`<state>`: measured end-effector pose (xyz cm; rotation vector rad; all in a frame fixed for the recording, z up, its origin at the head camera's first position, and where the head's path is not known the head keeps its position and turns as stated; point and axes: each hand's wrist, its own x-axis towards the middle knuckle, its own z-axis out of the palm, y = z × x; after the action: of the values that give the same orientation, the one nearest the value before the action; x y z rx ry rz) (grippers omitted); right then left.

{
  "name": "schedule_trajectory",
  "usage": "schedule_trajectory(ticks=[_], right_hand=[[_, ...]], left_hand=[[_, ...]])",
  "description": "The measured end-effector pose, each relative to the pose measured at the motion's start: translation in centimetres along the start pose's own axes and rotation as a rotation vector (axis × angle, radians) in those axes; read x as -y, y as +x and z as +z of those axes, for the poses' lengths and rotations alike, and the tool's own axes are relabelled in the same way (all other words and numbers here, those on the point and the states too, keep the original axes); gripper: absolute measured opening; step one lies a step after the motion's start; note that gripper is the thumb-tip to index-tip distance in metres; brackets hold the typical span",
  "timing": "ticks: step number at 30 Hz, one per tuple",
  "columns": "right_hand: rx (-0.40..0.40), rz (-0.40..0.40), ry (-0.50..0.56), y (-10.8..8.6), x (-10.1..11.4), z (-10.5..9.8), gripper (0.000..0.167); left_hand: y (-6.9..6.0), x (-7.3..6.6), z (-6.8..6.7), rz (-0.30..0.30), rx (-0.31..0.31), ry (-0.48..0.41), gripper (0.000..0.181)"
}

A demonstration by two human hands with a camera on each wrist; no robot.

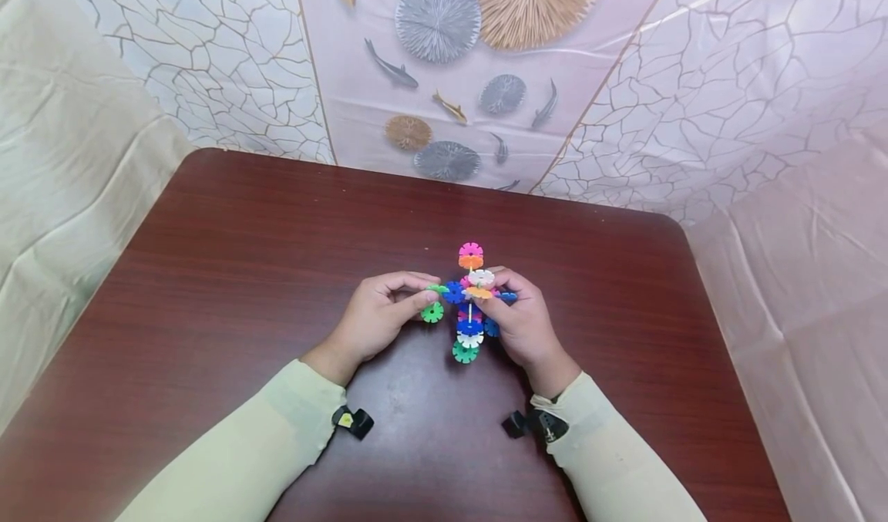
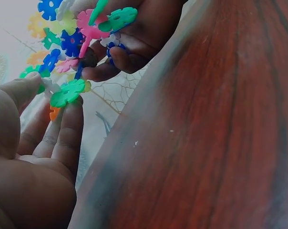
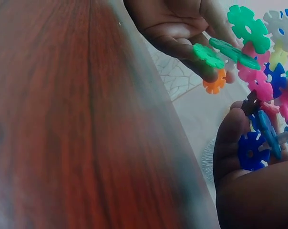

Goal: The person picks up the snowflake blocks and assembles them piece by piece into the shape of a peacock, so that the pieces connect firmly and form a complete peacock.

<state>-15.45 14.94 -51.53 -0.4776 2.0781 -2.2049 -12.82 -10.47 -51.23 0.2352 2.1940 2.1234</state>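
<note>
Both hands hold one cross-shaped build of notched plastic discs above the table. Pink and orange discs top its upper end, and a green disc ends the lower one. My left hand pinches the left arm of the build at a green disc between thumb and fingers. The right hand grips the right arm, its thumb near an orange disc. Blue discs lie within the right hand's curled fingers in the right wrist view. Part of the build's middle is hidden behind the fingers.
The dark red-brown wooden table spreads under both arms. A patterned cloth with discs and fish hangs behind its far edge, and plain pale cloth hangs at the sides. Black straps with small devices sit on both wrists.
</note>
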Motion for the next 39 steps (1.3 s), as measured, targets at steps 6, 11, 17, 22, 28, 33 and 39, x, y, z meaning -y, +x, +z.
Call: schedule_trajectory(ticks=[6,11,17,22,28,33,39], right_hand=[[-0.001,-0.002,-0.009,-0.04,-0.02,0.03,0.024],[-0.009,-0.006,-0.014,-0.08,-0.05,0.07,0.025],[0.002,-0.034,-0.021,-0.11,-0.15,0.04,0.025],[0.001,-0.043,-0.019,-0.15,-0.07,0.11,0.025],[-0.007,-0.029,0.011,-0.22,0.03,0.31,0.029],[-0.002,-0.022,0.008,-0.21,0.06,0.35,0.030],[-0.003,-0.018,-0.036,-0.08,0.25,0.23,0.024]], left_hand=[[-0.09,-0.22,-0.05,0.000,0.001,-0.018,0.018],[-0.13,-0.22,-0.06,-0.010,0.002,-0.040,0.019],[-0.13,-0.12,-0.01,-0.013,0.002,-0.054,0.018],[-0.19,-0.23,0.08,-0.006,-0.007,-0.016,0.019],[-0.25,-0.36,0.12,-0.005,-0.016,-0.002,0.020],[-0.18,-0.27,0.11,-0.002,-0.023,-0.020,0.021],[0.01,-0.23,0.15,0.000,-0.020,-0.018,0.021]])
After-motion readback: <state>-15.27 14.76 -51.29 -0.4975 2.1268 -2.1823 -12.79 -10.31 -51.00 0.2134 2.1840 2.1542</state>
